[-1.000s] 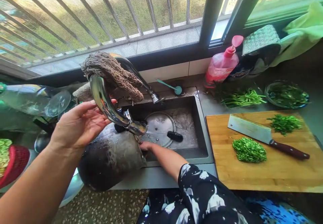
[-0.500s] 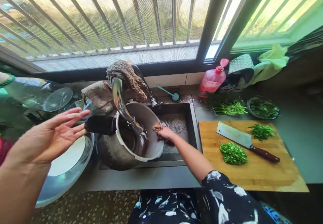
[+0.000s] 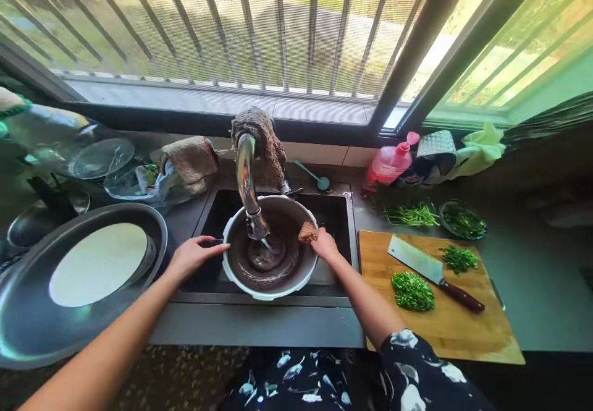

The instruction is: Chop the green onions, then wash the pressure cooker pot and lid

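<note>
Head view: left hand [image 3: 192, 258] pinches pot [image 3: 263, 295] by handle [image 3: 214, 243], right hand [image 3: 325, 244] grips scrubber [image 3: 307, 232] opposite. Light left hold could slip, letting pot tip and slop water [image 3: 266, 244].

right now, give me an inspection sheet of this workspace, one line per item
Surface: grey counter with a sink set into it.
Job's things: pot mouth up at the sink, base hidden; faucet running into it.
Clutter: cutting board at right, bearing cleaver and chopped greens; wide grey basin at left; pink soap bottle behind.
Hands: left hand at the pot's left side, grip unclear; right hand holds a brown pad at the right rim.
Cables: nothing seen.
Surroundings: barred window beyond the sink.
</note>
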Action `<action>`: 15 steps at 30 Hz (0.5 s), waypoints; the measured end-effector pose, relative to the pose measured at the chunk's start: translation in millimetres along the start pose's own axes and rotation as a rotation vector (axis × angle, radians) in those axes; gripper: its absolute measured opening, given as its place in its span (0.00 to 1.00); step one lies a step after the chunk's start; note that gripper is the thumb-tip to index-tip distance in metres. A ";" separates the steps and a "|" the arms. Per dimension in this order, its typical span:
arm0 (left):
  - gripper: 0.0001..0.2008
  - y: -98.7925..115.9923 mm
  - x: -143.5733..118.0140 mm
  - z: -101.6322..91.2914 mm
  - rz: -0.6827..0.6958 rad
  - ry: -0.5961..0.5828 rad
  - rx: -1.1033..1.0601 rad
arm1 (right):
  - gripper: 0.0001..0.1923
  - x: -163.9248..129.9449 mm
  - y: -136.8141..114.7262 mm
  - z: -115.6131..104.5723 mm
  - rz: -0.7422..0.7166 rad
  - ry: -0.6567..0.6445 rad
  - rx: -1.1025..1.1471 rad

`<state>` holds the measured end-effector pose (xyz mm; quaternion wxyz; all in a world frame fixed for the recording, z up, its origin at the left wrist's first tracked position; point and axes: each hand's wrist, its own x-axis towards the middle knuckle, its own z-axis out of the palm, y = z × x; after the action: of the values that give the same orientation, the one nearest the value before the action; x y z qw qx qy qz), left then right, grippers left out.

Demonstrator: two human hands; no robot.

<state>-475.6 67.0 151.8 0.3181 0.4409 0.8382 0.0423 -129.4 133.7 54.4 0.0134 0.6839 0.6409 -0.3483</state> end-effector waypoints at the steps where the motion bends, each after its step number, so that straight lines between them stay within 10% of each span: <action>1: 0.37 -0.8 2.0 9.3 0.001 -0.025 0.055 | 0.18 1.7 6.0 4.9 -0.005 0.005 -0.008; 8: 0.36 -7.4 13.9 46.4 0.151 0.030 0.351 | 0.19 -4.4 21.7 26.6 0.053 0.017 -0.067; 15: 0.28 -4.2 22.7 42.2 0.263 -0.057 0.413 | 0.18 -2.7 -56.6 61.5 -0.183 0.109 -0.593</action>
<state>-463.8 73.0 105.6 0.2364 0.6029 0.7552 -0.1014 -207.6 112.8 33.4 0.1465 0.6072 0.7733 -0.1087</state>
